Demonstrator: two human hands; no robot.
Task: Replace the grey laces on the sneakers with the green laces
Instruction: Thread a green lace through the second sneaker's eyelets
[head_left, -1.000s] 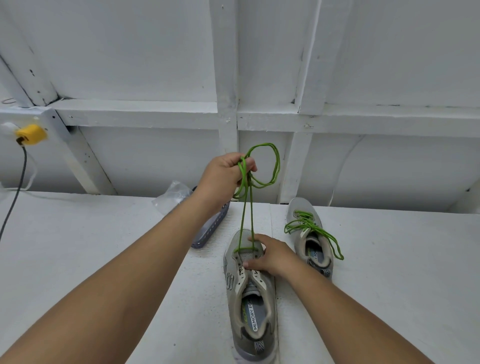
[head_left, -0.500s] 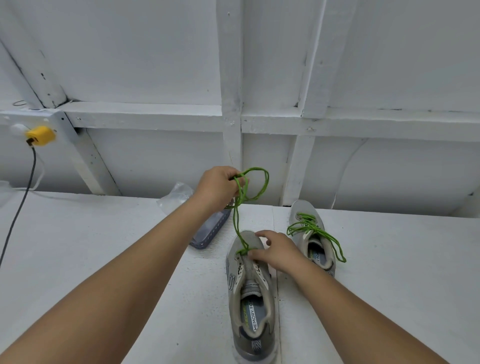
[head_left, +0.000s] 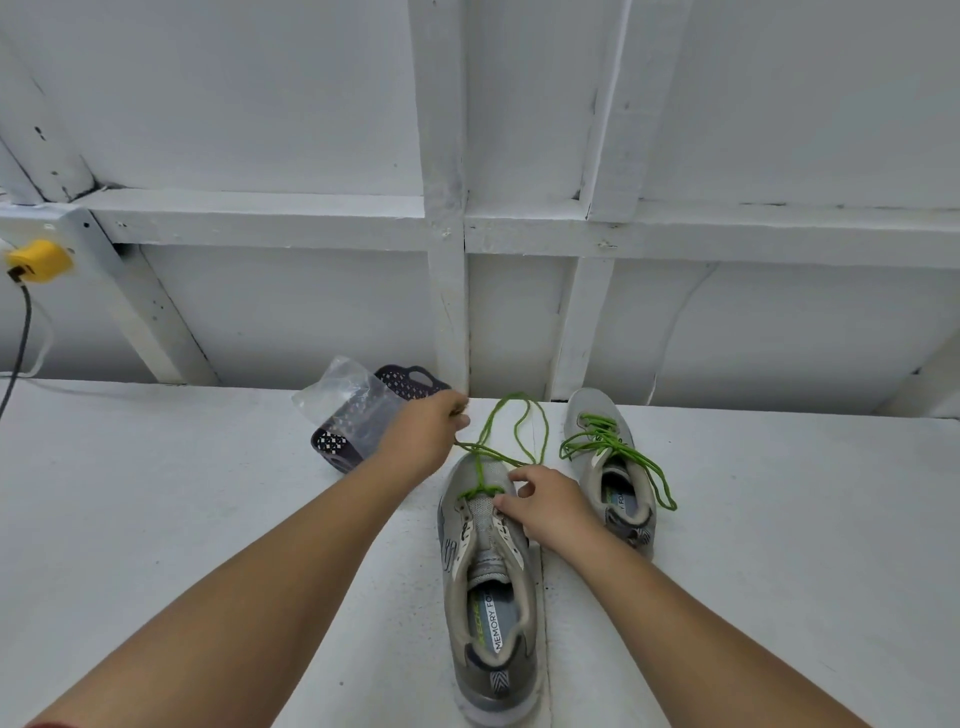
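Inside sneaker (head_left: 488, 597): "MEMORY FO" (rest hidden)

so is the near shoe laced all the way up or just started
Just started: the green lace crosses only the lowest eyelets of the near shoe; the upper eyelets are bare.

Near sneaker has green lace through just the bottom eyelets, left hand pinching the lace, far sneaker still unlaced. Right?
Not quite. The head view shows the far sneaker already threaded with a green lace, ends loose. The rest holds: the near sneaker has the green lace only across its bottom eyelets, and the left hand pinches it.
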